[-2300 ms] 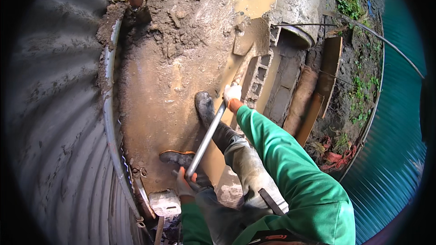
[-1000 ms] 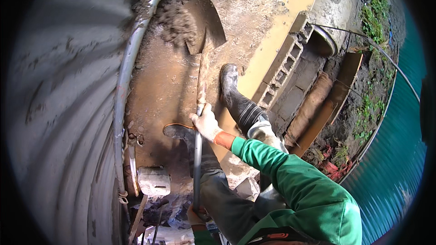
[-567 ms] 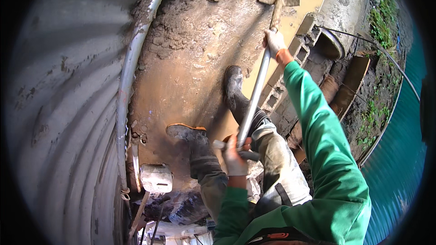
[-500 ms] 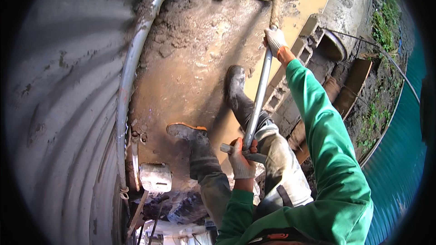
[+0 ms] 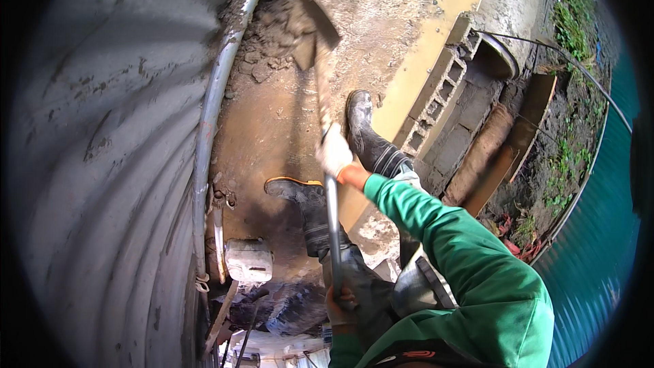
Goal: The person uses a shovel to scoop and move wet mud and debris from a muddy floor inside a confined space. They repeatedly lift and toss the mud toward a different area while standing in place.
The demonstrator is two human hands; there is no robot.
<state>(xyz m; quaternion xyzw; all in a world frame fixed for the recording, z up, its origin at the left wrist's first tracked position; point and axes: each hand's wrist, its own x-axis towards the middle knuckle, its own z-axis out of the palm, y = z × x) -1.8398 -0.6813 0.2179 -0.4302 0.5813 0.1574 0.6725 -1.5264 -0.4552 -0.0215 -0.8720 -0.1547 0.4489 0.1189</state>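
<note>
A long-handled shovel (image 5: pixel 332 212) is in both of my hands. Its blade (image 5: pixel 320 19) is tilted on edge at the top, over a heap of loose mud (image 5: pixel 262 61) by the left wall, with blurred mud coming off it. My right hand (image 5: pixel 335 152), in a pale glove, is wrapped round the shaft just below its muddy upper part. Lower down, close to my leg, my left hand (image 5: pixel 343 307) is closed at the handle end; the grip is partly hidden by shadow. My muddy black boots (image 5: pixel 298 191) stand apart on wet ground.
A corrugated metal wall (image 5: pixel 109 163) with a grey pipe (image 5: pixel 212 102) runs along the left. To the right are hollow concrete blocks (image 5: pixel 438 99), muddy water (image 5: pixel 422 48), a large concrete pipe (image 5: pixel 501 54) and a board (image 5: pixel 531 116). A white container (image 5: pixel 249 260) sits lower left.
The shovel has swung left from the muddy water to the mud heap, and its blade has turned on edge. My right hand moved left and down; my left hand dropped lower.
</note>
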